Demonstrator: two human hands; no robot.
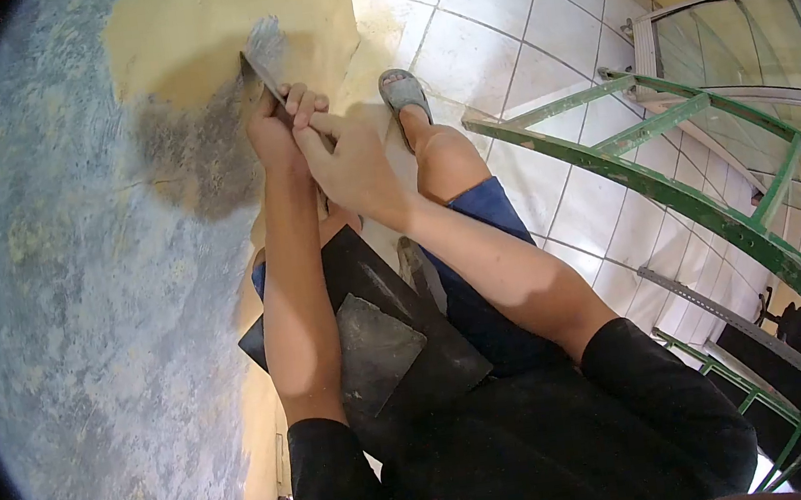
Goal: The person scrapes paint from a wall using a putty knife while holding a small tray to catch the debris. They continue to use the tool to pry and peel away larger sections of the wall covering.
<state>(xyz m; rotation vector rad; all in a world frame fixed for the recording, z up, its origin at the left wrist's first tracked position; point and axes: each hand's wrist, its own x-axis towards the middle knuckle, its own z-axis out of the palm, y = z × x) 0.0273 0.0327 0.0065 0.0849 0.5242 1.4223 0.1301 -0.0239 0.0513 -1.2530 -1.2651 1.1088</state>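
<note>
Mottled blue-grey wall (82, 316) with a smooth yellow area (187, 27) is rising at left, white tiled floor (478, 58) showing at right. At the far yellow area, your left hand (271, 138) and right hand (348, 165) are both gripping a thin, flat metal blade tool (264, 76). Good control is probably calling for a shallow angle and even pressure. Counted: one blade tool; near, one black rectangular board (446, 348) and one grey square plate (379, 346); right, apparently one green ladder (655, 183).

A tiled room under renovation, with a patchy plastered wall (79, 287) and green metal ladder (670, 185).
</note>
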